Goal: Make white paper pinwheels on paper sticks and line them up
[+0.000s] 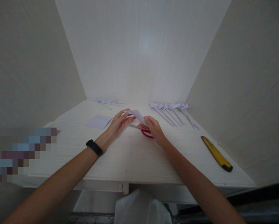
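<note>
A strip of white paper is stretched between my hands above the table, bent in the middle. Its left end is pinched by my left hand, thumb on top and the other fingers stretched beneath. My right hand grips the other end between thumb and fingers. Under the right hand are scissors with red handles, their blades pointing left; I cannot tell if they lie on the table or hang from the fingers. Just left of my left hand, a sheet of white paper lies flat.
Thin rolled paper sticks lie at the back left. Several paper sticks with folded tops are lined up at the back right. A yellow utility knife rests by the right wall. Below the table's front edge hangs a white plastic bag.
</note>
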Demonstrator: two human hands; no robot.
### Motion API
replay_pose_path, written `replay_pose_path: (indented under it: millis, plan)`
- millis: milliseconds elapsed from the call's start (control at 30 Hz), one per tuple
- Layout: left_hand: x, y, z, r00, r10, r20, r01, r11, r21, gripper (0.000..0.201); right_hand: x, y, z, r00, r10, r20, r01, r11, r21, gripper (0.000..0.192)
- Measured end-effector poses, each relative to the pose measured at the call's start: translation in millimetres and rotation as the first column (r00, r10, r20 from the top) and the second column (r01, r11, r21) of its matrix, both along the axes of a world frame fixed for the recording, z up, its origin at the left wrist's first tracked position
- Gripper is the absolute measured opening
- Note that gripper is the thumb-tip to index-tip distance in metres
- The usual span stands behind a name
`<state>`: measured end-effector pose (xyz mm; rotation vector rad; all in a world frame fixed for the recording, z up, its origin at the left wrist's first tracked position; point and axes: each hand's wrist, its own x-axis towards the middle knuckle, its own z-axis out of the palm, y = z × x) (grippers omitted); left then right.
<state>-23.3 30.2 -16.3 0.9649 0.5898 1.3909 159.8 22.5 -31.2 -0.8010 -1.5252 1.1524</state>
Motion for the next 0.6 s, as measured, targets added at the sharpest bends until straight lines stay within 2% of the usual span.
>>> replay_pose_path:
  millis: [133,233,400,500,600]
  plan:
    - [0.2,0.4,1.8,1.000,-0.001,-0.003,0.001,1.000,-0.015,0.028,-0.1,0.4,-2.3,0.993,-0.063,0.102,0.054,0.995,0.086,0.033]
    - [0.4,0.8,1.3,1.000,-0.001,-0.007,0.001,1.000,-0.018,0.033,-1.0,-0.8,-2.4,0.979,-0.139,0.152,0.119,0.984,0.133,0.031]
    - [0.6,1.0,-4.0,0.990,0.020,-0.141,-0.019,1.000,0.007,0.048,-0.2,-2.5,1.2,0.920,-0.327,0.215,0.266,0.926,0.269,0.024]
    - [0.7,0.5,-6.6,0.977,0.035,-0.212,-0.031,0.999,0.024,0.053,0.2,-3.4,1.7,0.899,-0.350,0.261,0.275,0.918,0.286,0.017]
    - [2.1,-2.3,-6.4,0.960,0.051,-0.275,-0.044,0.999,0.031,0.055,-1.0,-3.6,-0.8,0.896,-0.328,0.298,0.255,0.931,0.260,0.018]
